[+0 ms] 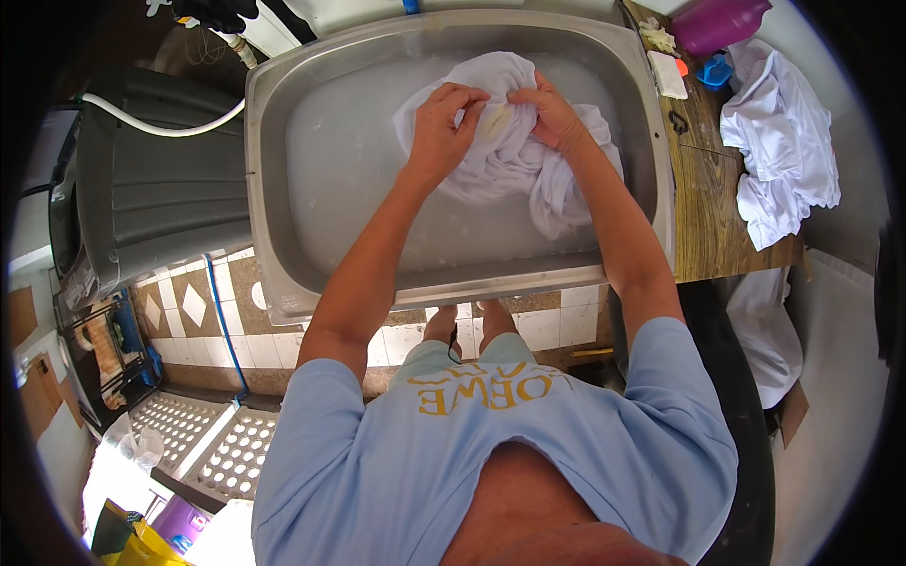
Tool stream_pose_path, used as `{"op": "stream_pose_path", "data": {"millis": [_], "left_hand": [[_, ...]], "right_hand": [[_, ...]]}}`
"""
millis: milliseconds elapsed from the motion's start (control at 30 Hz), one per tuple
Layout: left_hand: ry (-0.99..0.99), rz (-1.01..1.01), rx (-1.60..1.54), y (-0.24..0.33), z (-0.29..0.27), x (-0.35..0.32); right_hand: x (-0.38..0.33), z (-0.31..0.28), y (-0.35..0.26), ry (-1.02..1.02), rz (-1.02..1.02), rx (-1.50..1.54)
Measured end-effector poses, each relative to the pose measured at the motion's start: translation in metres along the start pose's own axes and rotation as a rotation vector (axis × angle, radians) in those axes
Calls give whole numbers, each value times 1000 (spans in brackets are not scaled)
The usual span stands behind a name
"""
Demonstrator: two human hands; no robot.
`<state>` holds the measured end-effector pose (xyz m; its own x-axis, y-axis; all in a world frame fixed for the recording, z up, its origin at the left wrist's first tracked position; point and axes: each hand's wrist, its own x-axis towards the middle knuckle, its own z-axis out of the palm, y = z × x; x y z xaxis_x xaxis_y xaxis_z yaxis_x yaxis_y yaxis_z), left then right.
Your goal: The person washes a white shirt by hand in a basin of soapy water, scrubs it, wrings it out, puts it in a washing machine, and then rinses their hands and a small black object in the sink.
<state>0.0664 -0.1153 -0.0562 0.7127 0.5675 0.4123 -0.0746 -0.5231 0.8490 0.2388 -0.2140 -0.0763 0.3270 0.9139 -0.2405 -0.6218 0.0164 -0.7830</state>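
Observation:
A wet white cloth (481, 172), bunched and folded, lies partly in cloudy water in the metal sink (269, 189). My left hand (442, 130) is at the cloth's upper left, its fingers curled and pinching the fabric. On the other side, my right hand (552, 111) grips a fold, with the thumb on top and the other fingers partly hidden behind the fabric. Between the two hands, a yellowish patch (496, 119) shows on the cloth. The rest of the cloth trails down to the right, under my right forearm.
Right of the sink, a wooden counter (703, 203) bears a pile of white cloth (779, 141), a purple bottle (722, 24), a blue scoop-like item (715, 73) and a white block (667, 75). A dark ribbed surface (165, 170) with a white hose (160, 130) stands left.

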Motion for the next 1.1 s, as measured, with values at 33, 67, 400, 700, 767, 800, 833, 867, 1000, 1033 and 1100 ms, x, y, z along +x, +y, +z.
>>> {"op": "stream_pose_path", "data": {"millis": [33, 67, 400, 700, 767, 800, 833, 867, 1000, 1033, 1100], "left_hand": [[-14, -18, -30, 2, 0, -1], [-28, -37, -61, 3, 0, -2], [-32, -31, -68, 5, 5, 1], [-36, 47, 212, -15, -8, 2], [-106, 32, 299, -12, 7, 2], [-55, 22, 311, -19, 7, -13], [-57, 39, 324, -23, 11, -26], [-79, 15, 296, -12, 10, -23], [-56, -62, 333, -4, 4, -24], [-52, -83, 321, 0, 2, -24], [-22, -161, 330, 2, 10, -27]], "right_hand": [[-2, 4, 0, -6, -3, -15], [-3, 8, -1, 6, -6, -34], [-9, 17, -7, 41, -108, -180], [5, 1, 6, -184, -460, -1203], [-12, 18, 1, 54, -225, -422], [-15, 26, 10, 76, -185, -435], [-22, 40, 14, 67, -208, -441], [-25, 36, 12, 88, -228, -490], [-16, 42, 11, 8, -229, -571], [-10, 34, 13, 41, -201, -636], [-12, 32, 13, 4, -229, -580]]}}
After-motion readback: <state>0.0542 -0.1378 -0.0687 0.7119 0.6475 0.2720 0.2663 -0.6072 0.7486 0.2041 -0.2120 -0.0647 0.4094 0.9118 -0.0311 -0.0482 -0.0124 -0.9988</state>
